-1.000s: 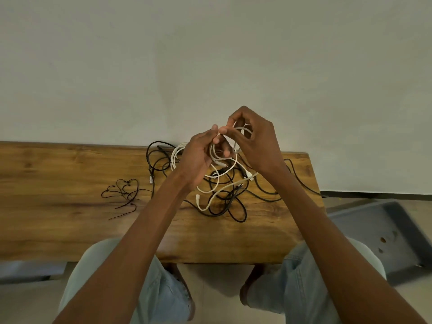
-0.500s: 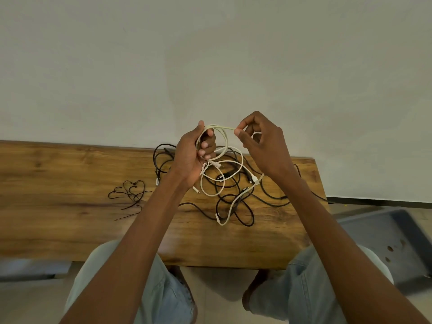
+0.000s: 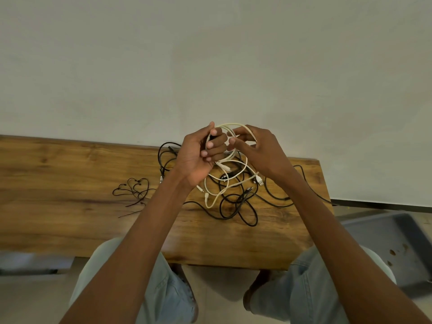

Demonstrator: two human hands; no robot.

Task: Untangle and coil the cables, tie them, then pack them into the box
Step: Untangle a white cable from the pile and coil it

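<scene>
Left hand fingers curled round the loops of the white cable, held up above the counter; right hand pinches the same coil at its top, loop passing over the fingers. Rest of white cable hangs down into the black cable tangle lying on the counter. Thin black earphone wire lies apart to the left; grey box on the floor at right.

Wooden table under the hands, plain wall beyond them, light jeans below, grey tray on floor to their right.
</scene>
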